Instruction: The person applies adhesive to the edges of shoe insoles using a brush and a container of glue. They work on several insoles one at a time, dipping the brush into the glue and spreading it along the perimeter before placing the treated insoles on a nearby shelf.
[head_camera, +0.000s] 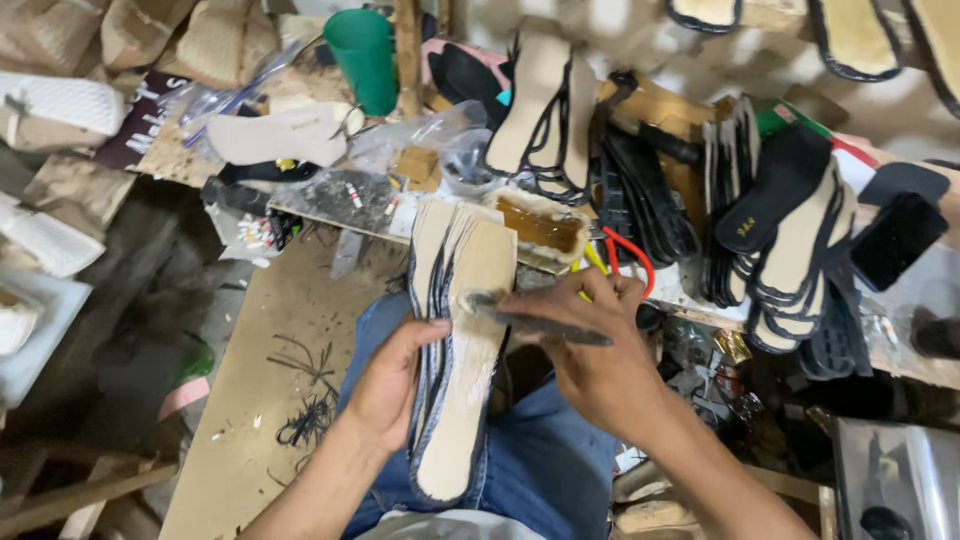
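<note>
A fanned stack of tan shoe insoles (462, 330) with dark edges rests on my lap, over blue jeans (545, 470). My left hand (395, 375) grips the stack from its left side. My right hand (590, 345) holds a dark, glue-caked brush (535, 322) whose tip lies on the top insole, near its middle. An open tub of brown glue (540, 226) stands just beyond the stack on the bench edge.
More insole stacks (790, 230) and black soles (640, 195) crowd the workbench ahead and to the right. A green cup (362, 58), red-handled pliers (628, 256), plastic bags and white soles (280, 135) lie around. A wooden board (270, 380) lies at left.
</note>
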